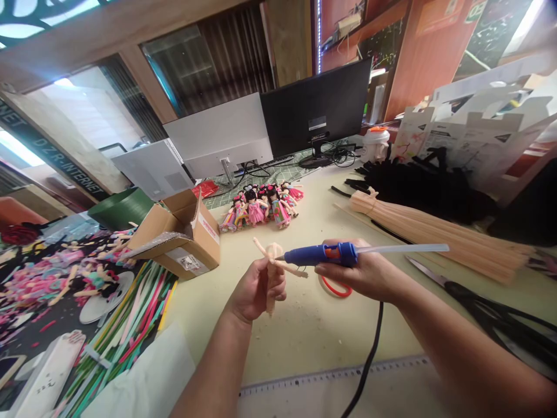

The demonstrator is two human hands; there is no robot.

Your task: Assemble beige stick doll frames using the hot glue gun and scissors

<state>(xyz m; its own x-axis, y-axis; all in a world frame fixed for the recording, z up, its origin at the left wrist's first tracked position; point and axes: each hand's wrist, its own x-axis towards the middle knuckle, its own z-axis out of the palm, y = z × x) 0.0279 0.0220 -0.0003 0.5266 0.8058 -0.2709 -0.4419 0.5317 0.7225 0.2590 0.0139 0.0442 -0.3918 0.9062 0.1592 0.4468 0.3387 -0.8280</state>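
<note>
Fingers of my left hand [256, 290] are wrapped round a small beige doll body [273, 278] made of fuzzy stems, held upright with its arms sticking out to both sides. My right hand [363, 273] grips a blue glue gun [322, 254], which points left. The gun's nozzle meets the doll body near its upper part. A clear glue stick [404, 248] juts from the gun's rear, and a black cord hangs below my right hand. Under the gun, a red ring [336, 287] lies on the table.
Finished dolls [265, 206] stand behind my hands. An open cardboard box [195, 244] and colourful stems [130, 325] are at left. At right lie beige stems [435, 232], black scissors [474, 299] and black stems [418, 183]. Monitors [317, 107] stand behind. A ruler edge [339, 374] runs along the front.
</note>
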